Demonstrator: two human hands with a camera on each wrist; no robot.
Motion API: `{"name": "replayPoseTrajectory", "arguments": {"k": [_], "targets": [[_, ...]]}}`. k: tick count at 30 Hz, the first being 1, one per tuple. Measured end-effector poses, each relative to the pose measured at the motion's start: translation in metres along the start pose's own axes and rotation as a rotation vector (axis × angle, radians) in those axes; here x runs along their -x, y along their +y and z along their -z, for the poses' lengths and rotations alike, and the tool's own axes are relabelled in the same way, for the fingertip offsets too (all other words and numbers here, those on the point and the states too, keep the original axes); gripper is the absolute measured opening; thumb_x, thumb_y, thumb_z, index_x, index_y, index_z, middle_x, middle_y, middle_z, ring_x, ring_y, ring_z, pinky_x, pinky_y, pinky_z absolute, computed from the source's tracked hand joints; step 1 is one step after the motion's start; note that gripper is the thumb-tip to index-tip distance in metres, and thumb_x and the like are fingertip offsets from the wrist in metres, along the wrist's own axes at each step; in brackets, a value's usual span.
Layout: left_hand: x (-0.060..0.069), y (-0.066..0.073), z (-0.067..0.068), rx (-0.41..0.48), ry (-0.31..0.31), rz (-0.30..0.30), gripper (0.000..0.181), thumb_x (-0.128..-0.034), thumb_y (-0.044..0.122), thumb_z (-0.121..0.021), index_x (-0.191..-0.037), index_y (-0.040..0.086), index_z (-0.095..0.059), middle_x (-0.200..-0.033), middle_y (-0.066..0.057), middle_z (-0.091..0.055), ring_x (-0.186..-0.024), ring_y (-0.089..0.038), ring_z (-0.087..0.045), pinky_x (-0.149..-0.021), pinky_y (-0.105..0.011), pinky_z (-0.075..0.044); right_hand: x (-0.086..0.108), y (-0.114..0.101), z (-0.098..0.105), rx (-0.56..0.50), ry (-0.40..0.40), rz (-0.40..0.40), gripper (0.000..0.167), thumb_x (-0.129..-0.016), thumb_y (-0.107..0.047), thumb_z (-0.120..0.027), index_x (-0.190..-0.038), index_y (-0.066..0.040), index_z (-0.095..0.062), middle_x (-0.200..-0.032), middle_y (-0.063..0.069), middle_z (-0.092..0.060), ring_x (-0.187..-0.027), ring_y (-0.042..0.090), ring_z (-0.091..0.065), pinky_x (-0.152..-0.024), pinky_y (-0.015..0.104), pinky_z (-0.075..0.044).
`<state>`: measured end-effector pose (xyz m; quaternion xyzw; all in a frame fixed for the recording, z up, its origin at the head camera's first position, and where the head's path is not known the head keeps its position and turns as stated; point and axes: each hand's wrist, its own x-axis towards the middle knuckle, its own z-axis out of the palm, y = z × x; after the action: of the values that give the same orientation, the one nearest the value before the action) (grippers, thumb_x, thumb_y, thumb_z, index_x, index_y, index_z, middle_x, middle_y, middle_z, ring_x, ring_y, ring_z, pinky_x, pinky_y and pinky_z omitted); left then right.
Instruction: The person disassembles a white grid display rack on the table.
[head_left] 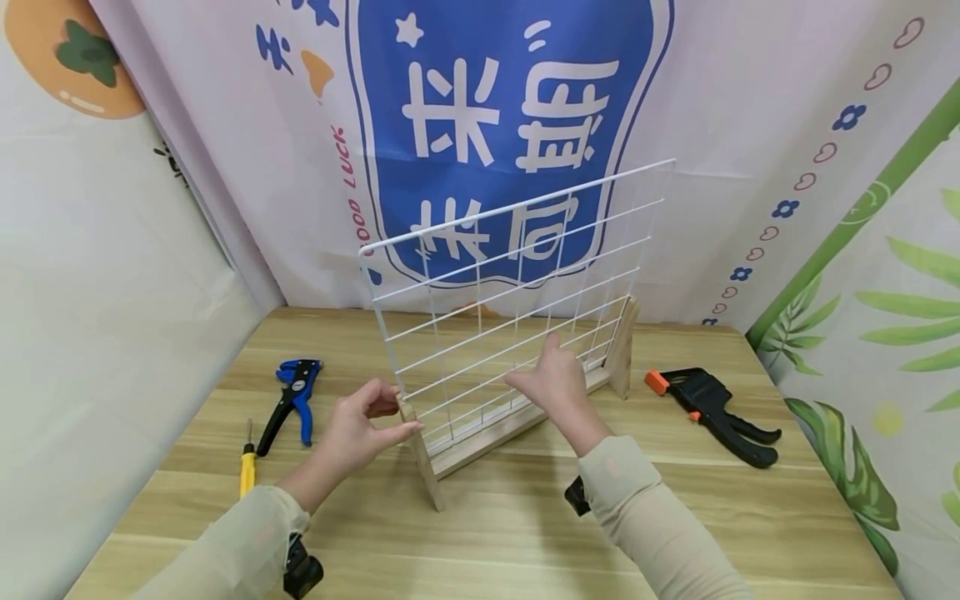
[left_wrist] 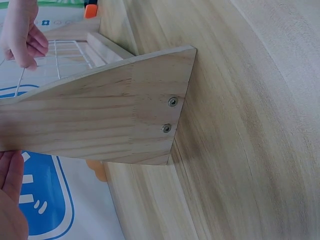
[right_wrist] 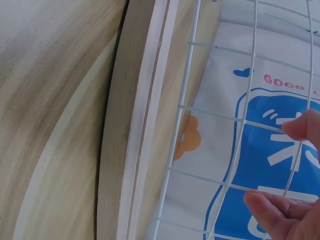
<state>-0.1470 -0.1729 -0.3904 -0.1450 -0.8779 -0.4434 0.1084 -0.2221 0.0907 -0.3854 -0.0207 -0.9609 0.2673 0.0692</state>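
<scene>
Head view: prob. seating or squaring white wire grid [head_left: 519, 250] in wooden stand [head_left: 487, 446], mid-counter [head_left: 495, 542], toward back edge. Pinching top of left side board [head_left: 427, 467] w/ L hand [head_left: 356, 433]; touching grid w/ R hand [head_left: 555, 379], thumb & finger apart, can't tell if gripping it. Calls next, imo, for firm L hold + light, even R push. Looks OK: upright, neat wires, pale bare wood, 2 screws [left_wrist: 172, 102] low on left side board.

White wire grid [head_left: 517, 320], roughly upright, between end panels [head_left: 621, 354] of pale wooden stand [head_left: 491, 439].
</scene>
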Motion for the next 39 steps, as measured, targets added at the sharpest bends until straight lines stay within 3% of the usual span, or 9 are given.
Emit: {"name": "replayPoseTrajectory", "arguments": {"k": [18, 30, 39], "targets": [[-0.001, 0.000, 0.000, 0.015, -0.005, 0.006, 0.035, -0.0676, 0.008, -0.082, -0.093, 0.003, -0.057, -0.092, -0.012, -0.067, -0.087, -0.028, -0.067, -0.076, -0.032, -0.057, -0.001, -0.005, 0.012, -0.023, -0.012, -0.003, 0.081, -0.061, -0.045, -0.076, -0.114, 0.006, -0.043, -0.065, 0.013, -0.054, -0.055, 0.027, -0.054, -0.043, 0.032, -0.045], [0.000, -0.003, 0.000, 0.011, 0.003, -0.042, 0.034, -0.0669, 0.008, -0.082, -0.090, 0.005, -0.057, -0.089, -0.008, -0.067, -0.085, -0.026, -0.067, -0.075, -0.029, -0.057, -0.001, -0.007, 0.014, -0.010, -0.001, 0.008, 0.079, -0.062, -0.044, -0.076, -0.114, 0.005, -0.044, -0.064, 0.013, -0.054, -0.054, 0.025, -0.054, -0.042, 0.029, -0.045], [0.000, -0.004, 0.000, 0.011, -0.003, -0.023, 0.034, -0.0675, 0.009, -0.082, -0.089, 0.006, -0.057, -0.089, -0.008, -0.067, -0.085, -0.026, -0.067, -0.075, -0.032, -0.057, -0.001, -0.009, 0.018, -0.023, 0.008, 0.003, 0.077, -0.060, -0.042, -0.075, -0.113, 0.005, -0.043, -0.064, 0.012, -0.054, -0.053, 0.024, -0.052, -0.040, 0.028, -0.043]]}}
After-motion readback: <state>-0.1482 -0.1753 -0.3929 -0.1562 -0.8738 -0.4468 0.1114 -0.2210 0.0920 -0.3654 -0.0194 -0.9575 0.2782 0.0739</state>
